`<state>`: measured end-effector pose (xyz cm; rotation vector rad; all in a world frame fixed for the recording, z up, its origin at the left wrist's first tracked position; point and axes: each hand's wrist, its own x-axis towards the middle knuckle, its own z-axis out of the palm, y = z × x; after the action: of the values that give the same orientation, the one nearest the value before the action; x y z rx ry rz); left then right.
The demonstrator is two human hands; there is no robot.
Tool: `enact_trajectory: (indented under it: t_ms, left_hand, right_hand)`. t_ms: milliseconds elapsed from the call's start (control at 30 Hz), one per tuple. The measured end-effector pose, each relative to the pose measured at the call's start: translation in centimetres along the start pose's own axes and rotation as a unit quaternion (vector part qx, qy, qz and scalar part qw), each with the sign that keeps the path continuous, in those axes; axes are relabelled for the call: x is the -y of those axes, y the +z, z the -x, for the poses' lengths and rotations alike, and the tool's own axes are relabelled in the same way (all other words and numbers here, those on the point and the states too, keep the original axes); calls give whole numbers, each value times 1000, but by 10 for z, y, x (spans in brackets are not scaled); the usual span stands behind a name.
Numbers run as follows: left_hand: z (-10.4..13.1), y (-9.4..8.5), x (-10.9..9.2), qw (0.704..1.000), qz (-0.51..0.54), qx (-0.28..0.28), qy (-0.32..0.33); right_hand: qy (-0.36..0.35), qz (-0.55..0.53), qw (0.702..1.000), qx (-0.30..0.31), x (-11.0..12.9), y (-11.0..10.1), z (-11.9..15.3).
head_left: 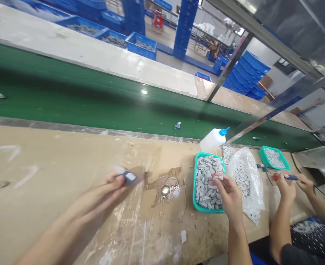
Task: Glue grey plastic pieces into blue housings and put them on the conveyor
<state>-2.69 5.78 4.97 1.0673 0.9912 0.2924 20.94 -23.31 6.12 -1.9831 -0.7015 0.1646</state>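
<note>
The left hand (111, 188), angled toward two o'clock, pinches a blue, white-patched part (129, 178); the right hand (232, 195), toward eleven, pinches a pale piece (219, 177).

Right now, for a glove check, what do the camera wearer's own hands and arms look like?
The left hand and right hand are both bare, without gloves. The forearms, as far as they show, have no sleeves, watch or bracelet. The left hand is blurred, so I cannot rule out a ring.
</note>
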Motion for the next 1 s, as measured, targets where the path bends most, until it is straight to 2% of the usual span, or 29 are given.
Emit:
enact_trajectory:
  t_ms: [33,133,233,300,367,467,567,633,800,1000]
  left_hand:
    - [4,15,2,993,87,50,-58]
    - [7,45,7,960,238,107,-98]
    - [3,48,18,947,282,125,-93]
    - [0,45,27,942,292,137,-89]
    - [-3,41,34,941,299,137,-79]
    - [-7,36,38,945,290,137,-64]
    - [-8,30,36,952,268,141,-49]
    - [-8,26,34,954,262,139,-41]
    - [-6,24,33,960,245,134,-13]
    - [-6,27,38,962,226,152,-18]
  right_hand:
    - [19,-50,998,21,9,8,9]
    - [9,-103,988,115,30,42,34]
    - [-10,-99,987,129,35,81,49]
    - [-41,-54,992,106,29,103,54]
    - [-82,11,993,79,19,116,55]
    - [-126,82,988,40,7,121,55]
    - [-128,101,987,6,3,120,54]
    - [-152,106,983,8,4,120,53]
    - [-280,142,949,26,9,123,49]
    - [-309,167,936,22,8,125,49]
